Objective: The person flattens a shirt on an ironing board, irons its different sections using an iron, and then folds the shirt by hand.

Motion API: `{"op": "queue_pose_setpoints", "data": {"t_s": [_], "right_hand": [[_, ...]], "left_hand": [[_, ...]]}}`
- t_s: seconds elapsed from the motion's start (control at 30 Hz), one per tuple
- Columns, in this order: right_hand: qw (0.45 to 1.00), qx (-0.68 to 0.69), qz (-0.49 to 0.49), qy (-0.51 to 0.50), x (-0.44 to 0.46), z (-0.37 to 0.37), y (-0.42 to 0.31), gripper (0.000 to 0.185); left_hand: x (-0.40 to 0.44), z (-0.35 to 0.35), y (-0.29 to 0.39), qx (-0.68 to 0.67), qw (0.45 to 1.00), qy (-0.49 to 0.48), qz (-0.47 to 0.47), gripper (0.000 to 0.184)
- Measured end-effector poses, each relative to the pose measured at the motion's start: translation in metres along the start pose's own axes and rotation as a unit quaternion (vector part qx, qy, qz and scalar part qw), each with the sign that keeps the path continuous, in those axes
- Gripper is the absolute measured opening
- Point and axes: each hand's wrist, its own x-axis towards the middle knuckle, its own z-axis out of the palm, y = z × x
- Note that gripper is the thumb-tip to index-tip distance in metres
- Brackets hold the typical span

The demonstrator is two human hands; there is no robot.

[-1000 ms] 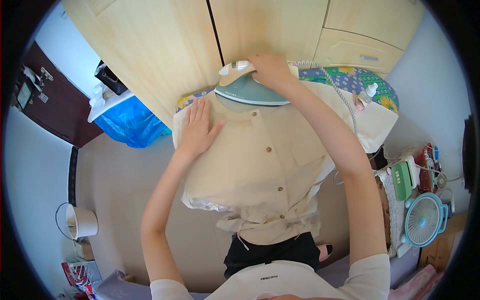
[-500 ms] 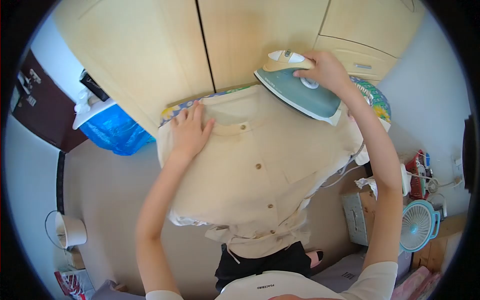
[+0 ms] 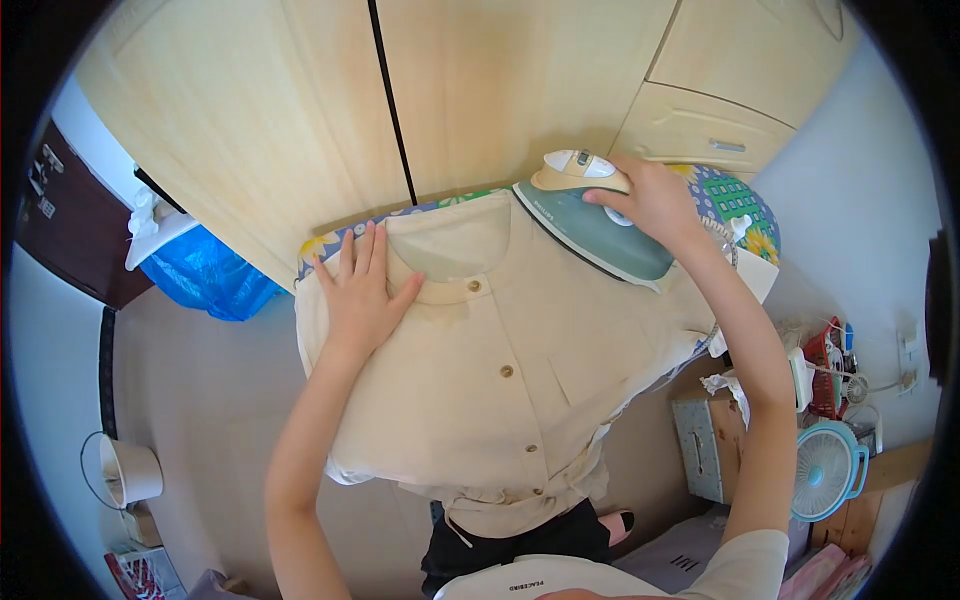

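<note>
I find the right hand (image 3: 655, 205) wrapped round the handle of the iron (image 3: 595, 235), which extends leftward and toward the body from that grip, over the right-hand shoulder area of the shirt (image 3: 440, 390). Its long axis slants: tip left and away, heel right and nearer. I cannot confirm full sole contact. The left hand (image 3: 362, 308), farther from the iron, lies spread on the cloth across the neckline, grasping nothing. The patterned board (image 3: 738, 190) shows beyond.

Pale wooden cabinet (image 3: 250, 110) seen along far side; dark door (image 3: 75, 230) noted left; beige floor (image 3: 215, 390) flanked by pale walls (image 3: 845, 235).
</note>
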Motion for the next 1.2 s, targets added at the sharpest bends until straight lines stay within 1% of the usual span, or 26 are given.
{"op": "queue_pose_setpoints", "data": {"t_s": [0.07, 0.2, 0.27, 0.33, 0.37, 0.43, 0.47, 0.53, 0.7, 0.77, 0.8, 0.87, 0.9, 0.97, 1.0, 1.07, 1.1, 1.17, 1.2], "right_hand": [[1.000, 0.004, 0.009, -0.010, 0.000, 0.000, 0.000, 0.044], [1.000, 0.000, -0.005, 0.000, -0.003, 0.004, 0.000, 0.046], [1.000, 0.013, -0.012, 0.001, -0.003, 0.004, -0.001, 0.046], [0.999, -0.016, -0.029, 0.020, -0.004, 0.004, -0.001, 0.046], [0.999, -0.008, -0.033, 0.022, -0.004, 0.003, 0.000, 0.046], [1.000, 0.007, -0.016, -0.005, -0.003, 0.001, 0.000, 0.044], [1.000, 0.011, -0.018, -0.003, -0.004, 0.001, 0.000, 0.044], [0.996, 0.030, -0.078, 0.005, -0.006, 0.001, -0.001, 0.042], [0.996, 0.028, -0.086, 0.019, -0.008, 0.004, -0.001, 0.041], [0.995, 0.031, -0.091, 0.029, -0.008, 0.005, -0.001, 0.041], [0.995, 0.026, -0.090, 0.029, -0.008, 0.005, -0.001, 0.040], [0.995, 0.020, -0.088, 0.029, -0.007, 0.005, 0.000, 0.040], [0.995, 0.022, -0.092, 0.035, -0.007, 0.005, 0.000, 0.041], [0.994, 0.025, -0.095, 0.042, -0.007, 0.006, 0.000, 0.041], [0.995, 0.022, -0.092, 0.037, -0.008, 0.006, 0.000, 0.041], [0.995, 0.020, -0.087, 0.031, -0.008, 0.006, 0.000, 0.041], [0.995, 0.021, -0.090, 0.032, -0.007, 0.007, 0.001, 0.041], [0.995, 0.021, -0.090, 0.032, -0.007, 0.007, 0.003, 0.042], [0.994, 0.022, -0.098, 0.042, -0.007, 0.008, 0.004, 0.042]], "left_hand": [[0.001, 0.002, 0.000, 0.006, 1.000, -0.003, -0.002, 0.074], [0.003, 0.002, -0.002, 0.012, 1.000, -0.020, -0.003, 0.076], [0.004, 0.007, -0.003, 0.025, 1.000, -0.011, 0.002, 0.080], [0.004, 0.005, -0.002, 0.032, 0.999, -0.019, -0.005, 0.079], [0.005, 0.004, -0.001, 0.026, 0.999, -0.025, -0.007, 0.079], [0.006, 0.003, 0.000, 0.025, 0.999, -0.028, -0.014, 0.079], [0.006, 0.002, 0.000, 0.017, 0.999, -0.030, -0.016, 0.080], [0.007, -0.002, 0.001, 0.017, 0.999, -0.036, -0.018, 0.080], [0.010, -0.006, 0.004, -0.003, 0.998, -0.051, -0.031, 0.083], [0.012, -0.009, 0.006, 0.004, 0.996, -0.075, -0.053, 0.075], [0.014, -0.002, 0.003, 0.005, 0.996, -0.074, -0.054, 0.075], [0.020, 0.017, -0.007, 0.017, 0.999, 0.002, -0.047, 0.066], [0.026, 0.014, -0.011, 0.017, 0.999, 0.002, -0.047, 0.066], [0.042, 0.006, -0.024, -0.129, 0.990, 0.019, -0.053, 0.041], [0.050, 0.008, -0.032, -0.128, 0.990, 0.018, -0.053, 0.041], [0.064, 0.019, -0.048, -0.224, 0.972, 0.065, -0.015, 0.022], [0.069, 0.022, -0.052, -0.225, 0.972, 0.064, -0.015, 0.022], [0.077, 0.029, -0.059, -0.390, 0.918, -0.017, -0.072, 0.017], [0.078, 0.031, -0.058, -0.391, 0.917, -0.019, -0.072, 0.017]]}}
